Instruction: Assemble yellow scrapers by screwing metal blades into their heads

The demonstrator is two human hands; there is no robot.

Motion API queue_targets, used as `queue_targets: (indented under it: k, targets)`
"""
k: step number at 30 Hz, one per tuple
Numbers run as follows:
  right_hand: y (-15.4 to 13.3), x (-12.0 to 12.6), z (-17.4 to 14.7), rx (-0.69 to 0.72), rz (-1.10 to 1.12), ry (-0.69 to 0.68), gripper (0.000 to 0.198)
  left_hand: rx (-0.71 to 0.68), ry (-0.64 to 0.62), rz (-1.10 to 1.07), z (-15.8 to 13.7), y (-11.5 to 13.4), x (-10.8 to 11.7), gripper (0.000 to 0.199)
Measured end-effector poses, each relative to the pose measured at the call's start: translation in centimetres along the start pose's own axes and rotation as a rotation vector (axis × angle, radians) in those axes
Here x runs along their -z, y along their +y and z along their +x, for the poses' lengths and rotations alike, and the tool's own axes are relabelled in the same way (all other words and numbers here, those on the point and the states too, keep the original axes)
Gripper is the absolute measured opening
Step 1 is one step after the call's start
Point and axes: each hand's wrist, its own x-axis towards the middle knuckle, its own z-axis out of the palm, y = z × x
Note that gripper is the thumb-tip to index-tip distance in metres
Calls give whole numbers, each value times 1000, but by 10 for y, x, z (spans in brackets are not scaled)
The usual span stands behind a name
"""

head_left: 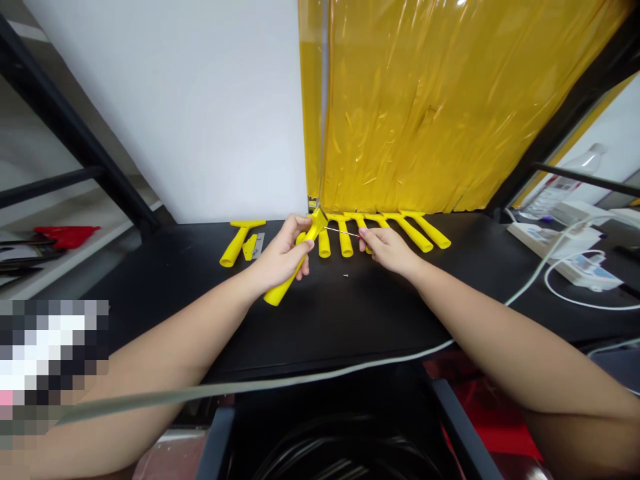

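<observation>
My left hand [287,253] is closed round a yellow scraper [281,291], its head tilted up and its hollow handle end pointing down toward me. Pinched in my right hand [387,248] is a thin screwdriver [343,231], whose shaft reaches left to the scraper's head. Whether the tip sits in a screw is too small to tell. Below the shaft a small screw [345,275] lies on the black tabletop [360,313]. Left of my left hand lie a yellow T-shaped handle [234,245] and a yellow piece with a metal blade [258,246].
Several more yellow handles [416,235] lie in a row along the back, partly behind my right hand. A pale cable [320,377] crosses the table's front edge. At right are power strips [575,263] and a plastic bottle [565,180]. A yellow film sheet [425,100] hangs behind.
</observation>
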Motion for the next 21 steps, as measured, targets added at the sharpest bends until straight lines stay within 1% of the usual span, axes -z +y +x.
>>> queue_targets:
  k: [3, 5, 7, 8, 10, 11, 12, 14, 15, 16, 18, 19, 21]
  targets:
    - [-7, -4, -5, 119, 48, 6, 38, 3, 28, -19, 1, 0, 1, 24]
    - [-10, -4, -7, 173, 0, 56, 36, 3, 39, -38, 1, 1, 1, 22]
    - [-11, -2, -6, 146, -88, 122, 32, -2, 28, -56, 1, 1, 1, 22]
    - [-11, -1, -5, 108, -123, 138, 38, -3, 17, -60, 0, 1, 1, 22]
    - [-10, 1, -3, 41, -150, 120, 52, 2, -2, -51, 0, 1, 1, 23]
    - [-10, 1, -4, 36, -142, 97, 53, 8, -4, -42, 0, 1, 1, 23]
    - [-10, 1, -4, 54, -124, 72, 49, 16, 0, -34, 0, 1, 1, 23]
    - [-11, 0, -7, 138, -91, 31, 34, 30, 20, -29, 1, 2, 2, 23]
    - [-12, -1, -8, 180, -90, 25, 31, 34, 28, -34, 1, 2, 3, 23]
    - [-12, -2, -8, 203, -103, 36, 30, 36, 34, -40, 2, 2, 3, 24]
    - [-14, -2, -8, 175, -167, 92, 24, 35, 28, -49, 2, 1, 3, 25]
    - [-15, -2, -7, 136, -201, 110, 28, 30, 19, -50, 2, 1, 3, 26]
    - [-16, -1, -5, 57, -245, 87, 43, 24, -7, -46, 2, 0, 3, 25]
